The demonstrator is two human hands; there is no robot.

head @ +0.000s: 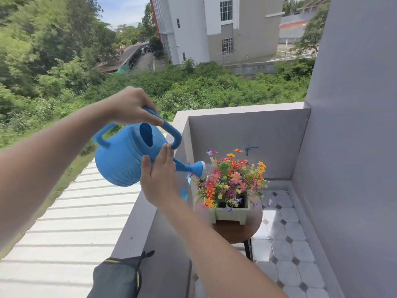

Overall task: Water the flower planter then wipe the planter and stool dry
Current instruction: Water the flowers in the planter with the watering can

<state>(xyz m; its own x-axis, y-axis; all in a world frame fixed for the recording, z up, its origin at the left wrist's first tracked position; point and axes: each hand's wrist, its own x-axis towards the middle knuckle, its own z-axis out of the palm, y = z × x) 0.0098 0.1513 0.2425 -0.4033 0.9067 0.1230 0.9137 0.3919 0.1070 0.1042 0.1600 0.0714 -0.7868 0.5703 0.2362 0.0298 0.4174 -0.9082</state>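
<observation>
My left hand (131,106) grips the top handle of a blue watering can (120,160), which is tilted to the right. My right hand (160,175) lies flat against the can's side near the spout base, fingers straight. The rose of the spout (199,168) hangs just left of the flowers, and a fine spray of water leaves it. The flowers (232,179) are orange, pink, red and purple and fill a pale green rectangular planter (231,215). The planter stands on a round dark wooden stool (238,232) on the balcony floor.
A dark grey cloth with yellow trim (117,278) lies on the balcony wall top (129,233) at the lower left. A blue tap (250,149) sticks out of the back wall. White and grey tiles (287,244) cover the floor, with walls behind and to the right.
</observation>
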